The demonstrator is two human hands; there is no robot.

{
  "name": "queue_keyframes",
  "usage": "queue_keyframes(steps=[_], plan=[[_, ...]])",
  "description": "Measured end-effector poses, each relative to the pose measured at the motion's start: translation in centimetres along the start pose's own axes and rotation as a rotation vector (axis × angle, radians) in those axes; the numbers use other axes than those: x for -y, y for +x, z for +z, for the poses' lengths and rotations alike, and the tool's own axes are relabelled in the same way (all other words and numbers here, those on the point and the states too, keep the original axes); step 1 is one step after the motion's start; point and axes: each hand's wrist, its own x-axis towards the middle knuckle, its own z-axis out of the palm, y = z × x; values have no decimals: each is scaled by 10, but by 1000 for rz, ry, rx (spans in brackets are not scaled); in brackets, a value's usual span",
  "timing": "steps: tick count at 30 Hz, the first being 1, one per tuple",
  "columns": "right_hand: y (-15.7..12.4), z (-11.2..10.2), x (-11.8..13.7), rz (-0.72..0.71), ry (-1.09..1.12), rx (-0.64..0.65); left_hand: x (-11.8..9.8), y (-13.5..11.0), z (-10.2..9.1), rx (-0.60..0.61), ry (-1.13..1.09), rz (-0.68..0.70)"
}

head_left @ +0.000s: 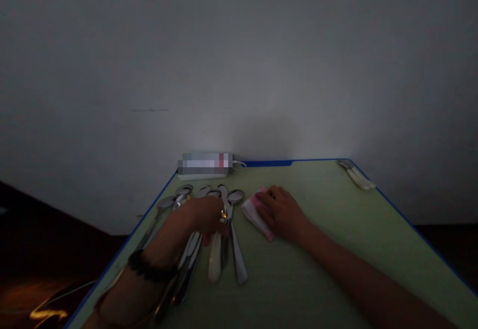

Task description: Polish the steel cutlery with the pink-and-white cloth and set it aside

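Since it's pretty dim in this corner, take this with a grain of salt. The person's left hand [207,213] is palm-down over the spread of cutlery [192,252] on the left half of the green table [317,264], fingers down among the pieces. Can't tell if they're clamped on anything, the hand itself blocks it. The right hand [283,213] lies over a pink-and-white cloth [256,215] just right of the pile, fingers bent onto it; no idea how tight, the thumb's hidden.

The cutlery looks like shiny metal: stiff, not fragile, lightish per piece, probably slippery where it's smooth. I'd grab by the handles near the middle. The spoon [236,197] at the right edge of the pile has its handle pointing back at the person, so that's an easy pinch. The cream handle [214,264] beside it looks thicker and likely grips nicer. The cloth should be soft and weigh next to nothing, so bunch it anywhere.

Also, a white-handled utensil [358,177] sits at the far right corner, well apart from both hands.
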Motion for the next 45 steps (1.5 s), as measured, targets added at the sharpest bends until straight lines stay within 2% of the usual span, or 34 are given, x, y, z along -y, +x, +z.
queue_keyframes(steps=[3, 5, 8, 10, 12, 16, 20, 23, 27, 30, 32, 35, 38, 40, 42, 45], plan=[[-1, -2, -1, 0, 9, -9, 1, -3, -1, 132, -6, 39], [-4, -5, 1, -72, 26, 15, 1, -5, -1, 134, 24, 38], [-11, -6, 10, -275, 66, 92, 4, -4, -2, 40, 95, 19], [-14, -4, 20, -339, 71, 110, 9, -1, -3, -52, 140, 19], [-15, 0, 31, -326, 56, 100, 14, 2, -2, -116, 170, 45], [-8, 9, 47, -271, 14, 77, 17, 6, 6, -163, 171, 133], [-3, 8, 41, -257, -11, 52, 13, 3, 16, -224, 76, 165], [-3, 1, 16, -228, -52, 6, 1, 2, 22, -275, -59, 195], [-15, -11, -19, -117, -51, -63, -28, 12, 28, -383, -290, 238], [-26, -16, -29, -67, 7, -63, -54, 23, 35, -469, -470, 232], [-28, -16, -32, -41, 38, -81, -68, 29, 44, -476, -606, 230], [-19, -15, -42, 106, 219, -183, -80, 31, 58, -425, -805, 222], [-7, -18, -57, 384, 609, -372, -81, 29, 65, -422, -958, 178], [-3, -20, -64, 517, 854, -494, -79, 28, 66, -436, -1025, 159], [-2, -20, -67, 561, 1088, -545, -78, 29, 67, -453, -1079, 162], [-1, -17, -66, 573, 1357, -515, -77, 31, 71, -452, -1166, 177]])
